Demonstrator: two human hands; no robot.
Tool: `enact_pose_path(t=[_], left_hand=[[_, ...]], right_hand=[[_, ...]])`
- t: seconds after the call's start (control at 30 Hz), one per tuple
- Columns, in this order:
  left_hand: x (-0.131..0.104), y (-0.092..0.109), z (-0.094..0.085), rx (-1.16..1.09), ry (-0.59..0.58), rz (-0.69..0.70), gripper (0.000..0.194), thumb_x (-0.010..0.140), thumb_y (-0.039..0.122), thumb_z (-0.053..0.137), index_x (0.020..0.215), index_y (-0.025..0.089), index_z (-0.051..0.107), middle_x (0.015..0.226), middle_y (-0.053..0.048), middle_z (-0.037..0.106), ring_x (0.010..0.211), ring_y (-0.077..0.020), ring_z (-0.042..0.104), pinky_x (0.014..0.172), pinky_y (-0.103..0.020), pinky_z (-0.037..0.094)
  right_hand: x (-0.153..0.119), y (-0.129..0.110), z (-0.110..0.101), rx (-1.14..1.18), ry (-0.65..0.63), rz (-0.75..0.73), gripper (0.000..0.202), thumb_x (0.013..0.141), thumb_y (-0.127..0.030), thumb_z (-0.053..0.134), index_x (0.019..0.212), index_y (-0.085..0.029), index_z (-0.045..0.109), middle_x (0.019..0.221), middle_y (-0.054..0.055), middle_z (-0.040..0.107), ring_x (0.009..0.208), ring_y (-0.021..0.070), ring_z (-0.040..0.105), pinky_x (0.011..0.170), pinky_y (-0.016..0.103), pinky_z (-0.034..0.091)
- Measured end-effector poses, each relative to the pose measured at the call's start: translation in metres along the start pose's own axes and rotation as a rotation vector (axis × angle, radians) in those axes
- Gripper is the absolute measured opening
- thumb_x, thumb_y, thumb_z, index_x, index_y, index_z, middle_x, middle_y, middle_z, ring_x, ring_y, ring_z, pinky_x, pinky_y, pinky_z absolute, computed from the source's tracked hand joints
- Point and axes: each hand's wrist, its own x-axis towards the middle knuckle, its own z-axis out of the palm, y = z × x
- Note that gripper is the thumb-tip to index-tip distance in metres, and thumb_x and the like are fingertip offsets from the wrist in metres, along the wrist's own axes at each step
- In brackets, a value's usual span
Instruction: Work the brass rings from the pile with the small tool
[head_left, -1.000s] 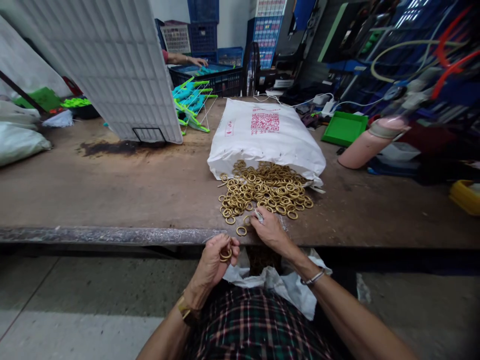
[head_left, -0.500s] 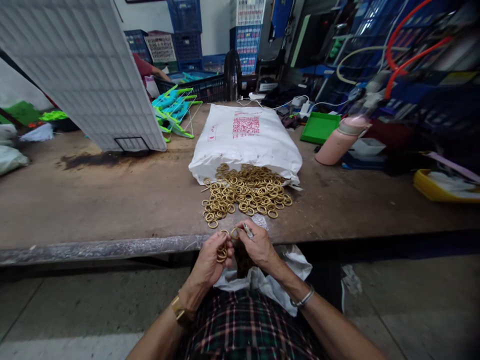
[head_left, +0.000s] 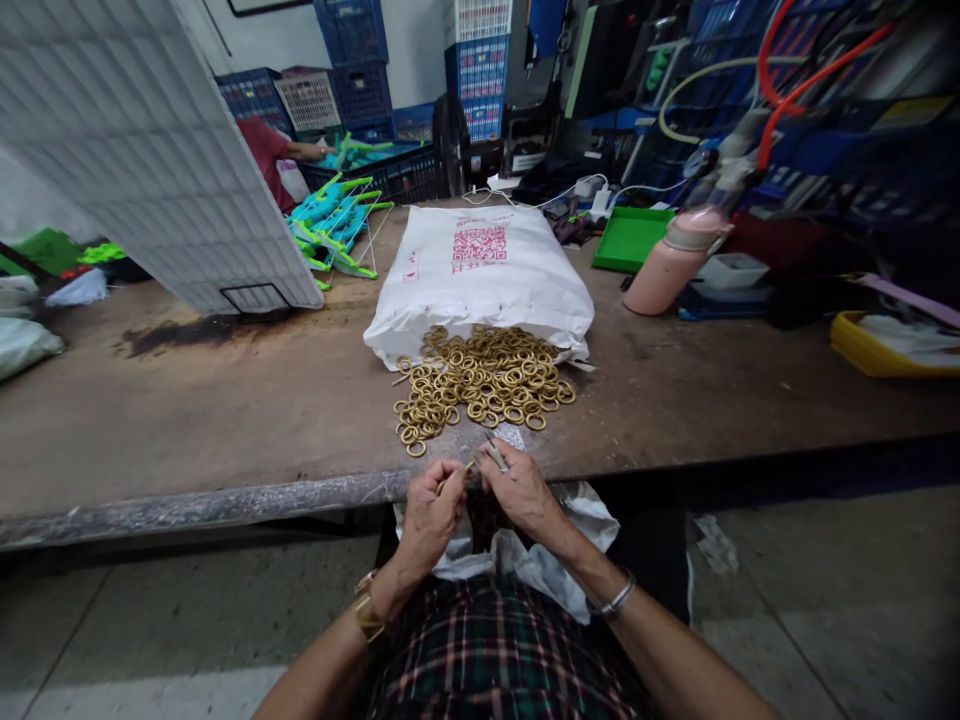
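Many brass-coloured rings (head_left: 487, 380) spill from the mouth of a white sack (head_left: 480, 265) onto the brown table. Just in front of the table edge, my left hand (head_left: 437, 505) is closed on a brass ring, its fingers pinching it. My right hand (head_left: 517, 485) grips a small metal tool (head_left: 495, 455), whose tip points up and left. The fingertips of both hands nearly meet at the ring. Under the hands, an open white bag (head_left: 517, 565) lies on the lap, its inside dark and mostly hidden.
A pale ribbed panel (head_left: 172, 150) leans at the left, beside green and turquoise plastic parts (head_left: 334, 225). To the right are a green tray (head_left: 632, 240), a pink bottle (head_left: 671, 265) and a yellow tray (head_left: 885, 350). A person (head_left: 266, 155) reaches into a crate behind.
My left hand has turned, so the rings that showed in its palm are now hidden. Both hands stay close together. The view has shifted slightly, and the person behind has moved an arm.
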Motion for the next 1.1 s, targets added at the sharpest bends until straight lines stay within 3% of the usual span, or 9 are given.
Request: enact_pose_path(t=[0.33, 0.5, 0.77, 1.1], left_hand=[[0.0, -0.001, -0.001, -0.179, -0.202, -0.14, 0.037, 0.07, 0.051, 0.058, 0.074, 0.016, 0.048, 0.054, 0.007, 0.044, 0.036, -0.0024, 0.032, 0.033, -0.014, 0.024], [-0.002, 0.001, -0.003, -0.219, -0.192, -0.141, 0.037, 0.069, 0.05, 0.06, 0.078, 0.016, 0.05, 0.054, 0.007, 0.044, 0.037, -0.0024, 0.032, 0.034, -0.015, 0.023], [-0.002, -0.002, -0.009, -0.064, -0.132, -0.023, 0.036, 0.073, 0.052, 0.054, 0.074, 0.016, 0.048, 0.054, 0.006, 0.047, 0.037, -0.0038, 0.036, 0.035, -0.016, 0.029], [-0.007, 0.003, -0.01, 0.012, -0.11, 0.02, 0.033, 0.074, 0.05, 0.054, 0.069, 0.017, 0.047, 0.049, 0.007, 0.043, 0.036, -0.0046, 0.035, 0.034, -0.016, 0.027]], right_hand=[[0.002, 0.006, 0.005, -0.056, -0.024, -0.007, 0.021, 0.08, -0.031, 0.04, 0.063, -0.019, 0.043, 0.055, -0.006, 0.044, 0.054, 0.0089, 0.041, 0.053, 0.02, 0.032], [0.0, 0.005, 0.001, -0.234, 0.012, -0.018, 0.021, 0.083, -0.028, 0.036, 0.066, -0.019, 0.045, 0.057, -0.004, 0.047, 0.054, 0.0104, 0.043, 0.054, 0.021, 0.031], [-0.011, 0.003, -0.001, -0.681, -0.216, -0.129, 0.019, 0.075, -0.013, 0.04, 0.086, -0.019, 0.055, 0.068, 0.002, 0.062, 0.061, 0.0134, 0.054, 0.056, 0.023, 0.028], [-0.007, -0.007, -0.001, -0.915, -0.283, -0.074, 0.021, 0.079, -0.015, 0.038, 0.093, -0.018, 0.053, 0.076, 0.006, 0.067, 0.067, 0.0161, 0.061, 0.054, 0.026, 0.025]])
